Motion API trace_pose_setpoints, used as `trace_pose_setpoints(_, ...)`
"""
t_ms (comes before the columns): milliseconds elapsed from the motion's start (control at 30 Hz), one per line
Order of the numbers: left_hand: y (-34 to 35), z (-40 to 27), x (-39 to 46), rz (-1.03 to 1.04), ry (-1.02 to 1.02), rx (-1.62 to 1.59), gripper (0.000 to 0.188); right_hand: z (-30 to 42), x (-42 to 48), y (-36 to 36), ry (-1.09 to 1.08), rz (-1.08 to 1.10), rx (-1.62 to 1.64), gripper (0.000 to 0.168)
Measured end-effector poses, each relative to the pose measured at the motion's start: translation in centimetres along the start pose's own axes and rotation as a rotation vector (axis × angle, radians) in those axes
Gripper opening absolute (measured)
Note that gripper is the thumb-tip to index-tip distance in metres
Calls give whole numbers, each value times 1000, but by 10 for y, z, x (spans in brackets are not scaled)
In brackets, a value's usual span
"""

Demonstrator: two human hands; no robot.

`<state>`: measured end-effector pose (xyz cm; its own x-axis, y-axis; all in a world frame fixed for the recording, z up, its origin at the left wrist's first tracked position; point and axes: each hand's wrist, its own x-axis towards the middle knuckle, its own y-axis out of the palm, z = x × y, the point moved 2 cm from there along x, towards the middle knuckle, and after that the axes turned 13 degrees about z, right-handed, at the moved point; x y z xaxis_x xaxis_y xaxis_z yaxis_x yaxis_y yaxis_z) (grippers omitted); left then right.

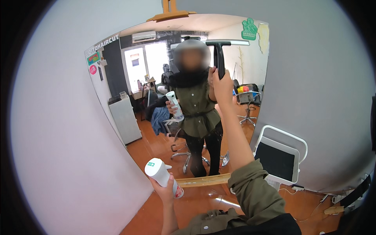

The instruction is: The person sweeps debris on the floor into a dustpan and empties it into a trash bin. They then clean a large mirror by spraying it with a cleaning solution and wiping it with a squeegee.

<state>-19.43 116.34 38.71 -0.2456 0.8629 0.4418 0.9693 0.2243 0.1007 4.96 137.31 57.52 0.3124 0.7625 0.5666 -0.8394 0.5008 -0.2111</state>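
Note:
A large mirror (152, 149) stands on a wooden easel (205, 179) before me and reflects my body and the room. High on the glass, my right hand (223, 88) grips the black handle of a squeegee (218, 55); its wide blade lies level near the mirror's upper part. Low at the left, my left hand (164, 188) is wrapped round a white spray bottle (160, 173), held tilted in front of the mirror's lower left edge, with its nozzle pointing right. Several stickers (249, 29) are on the mirror's upper corners.
A white trolley with a dark tray (276, 158) stands right of the mirror against the grey wall (320, 88). Cables and a power strip (298, 188) lie on the brown floor behind my right arm. A pale wall (73, 147) rises close on the left.

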Motion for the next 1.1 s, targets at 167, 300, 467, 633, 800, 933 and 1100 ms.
trace_pose_setpoints(167, -1, -5, 0, 45, -12, -6, 57, -61, -57, 20, -6, 29, 0, 38)
trace_pose_setpoints(300, 4, -12, 1, 72, -5, -17, 55, -115, -97, 29, 29, 7, -15, 36)
trace_pose_setpoints(467, 0, -15, 0, 67, -7, -15, 55, -135, -155, 31, 126, 30, -86, 31)
trace_pose_setpoints(633, 2, -19, 0, 90, -6, -8, 56, -200, -244, 30, 400, 156, -62, 24)
trace_pose_setpoints(800, 8, -24, 4, 134, 19, -5, 57, -253, -338, 9, 490, 244, -246, 24)
trace_pose_setpoints(933, 16, -27, 6, 144, 14, -40, 58, -215, -286, -19, 311, 58, -81, 21)
trace_pose_setpoints(1100, 33, -25, 9, 191, 30, -63, 60, -60, -104, -67, -58, -176, -24, 34)
